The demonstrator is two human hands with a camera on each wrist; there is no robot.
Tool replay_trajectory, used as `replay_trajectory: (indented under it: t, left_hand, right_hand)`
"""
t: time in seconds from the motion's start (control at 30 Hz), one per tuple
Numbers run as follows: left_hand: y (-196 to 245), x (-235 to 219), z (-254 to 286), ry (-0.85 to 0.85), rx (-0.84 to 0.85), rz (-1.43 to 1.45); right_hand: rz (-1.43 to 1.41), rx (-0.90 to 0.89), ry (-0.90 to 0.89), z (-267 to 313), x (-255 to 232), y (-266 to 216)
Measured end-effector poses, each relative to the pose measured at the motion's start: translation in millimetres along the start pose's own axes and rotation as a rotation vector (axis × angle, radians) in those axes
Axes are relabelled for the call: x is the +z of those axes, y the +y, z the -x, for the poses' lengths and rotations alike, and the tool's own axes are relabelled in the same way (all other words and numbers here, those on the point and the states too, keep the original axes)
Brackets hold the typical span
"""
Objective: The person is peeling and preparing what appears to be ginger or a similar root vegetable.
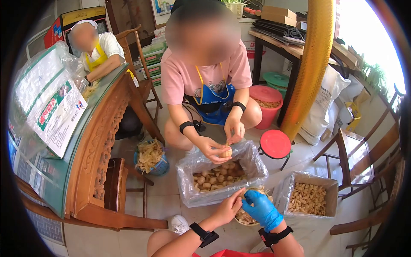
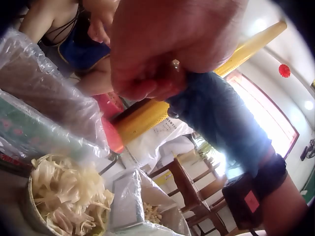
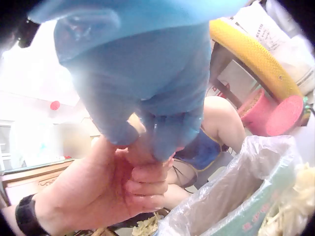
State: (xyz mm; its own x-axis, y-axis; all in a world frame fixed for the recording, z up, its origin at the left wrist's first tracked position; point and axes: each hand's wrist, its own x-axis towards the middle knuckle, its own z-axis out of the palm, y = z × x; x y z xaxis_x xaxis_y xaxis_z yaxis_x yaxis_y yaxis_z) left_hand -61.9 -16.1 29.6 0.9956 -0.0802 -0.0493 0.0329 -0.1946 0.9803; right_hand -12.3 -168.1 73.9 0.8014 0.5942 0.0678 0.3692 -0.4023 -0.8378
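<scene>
My bare left hand (image 1: 227, 210) (image 2: 172, 39) (image 3: 103, 191) and blue-gloved right hand (image 1: 261, 207) (image 2: 221, 118) (image 3: 142, 83) meet above a round container (image 2: 30, 196) of pale papery peels (image 1: 245, 217) (image 2: 69, 196). In the right wrist view, gloved fingertips pinch a small pale piece (image 3: 135, 121), mostly hidden, while the left fingers curl beneath it. Round tan bulbs (image 1: 214, 176) lie in a plastic-lined box (image 1: 192, 200) beyond my hands. Pale pieces (image 1: 307, 199) fill another lined box (image 1: 280, 195) at the right.
Opposite, a person in a pink shirt (image 1: 209, 81) holds a bulb (image 1: 226, 152) over the box. Another person (image 1: 102, 55) sits behind the carved table (image 1: 107, 141). Around them stand a peel bucket (image 1: 159, 167), red stool (image 1: 275, 144), yellow pillar (image 1: 309, 64) and wooden chair (image 1: 355, 154).
</scene>
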Motion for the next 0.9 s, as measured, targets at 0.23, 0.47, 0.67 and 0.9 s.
replay_trajectory:
  t: [0.23,0.47,0.67,0.9]
  left_hand:
    - [-9.3,4.1,-5.4,0.007,-0.005,0.165]
    - [8.6,5.8,-2.2,0.129,0.052,0.156]
    - [11.2,-1.8,-7.1,0.046,-0.179,0.226]
    - [14.6,-2.6,-6.5,0.056,-0.183,0.327]
  right_hand:
    - [0.056,-0.087,0.137,0.6,8.0,-5.1]
    - [0.074,-0.111,0.268,-4.6,16.8,-3.4]
    - [0.057,-0.123,0.312,-6.3,23.7,5.9]
    - [-0.079,-0.079,0.32,-4.9,21.7,6.1]
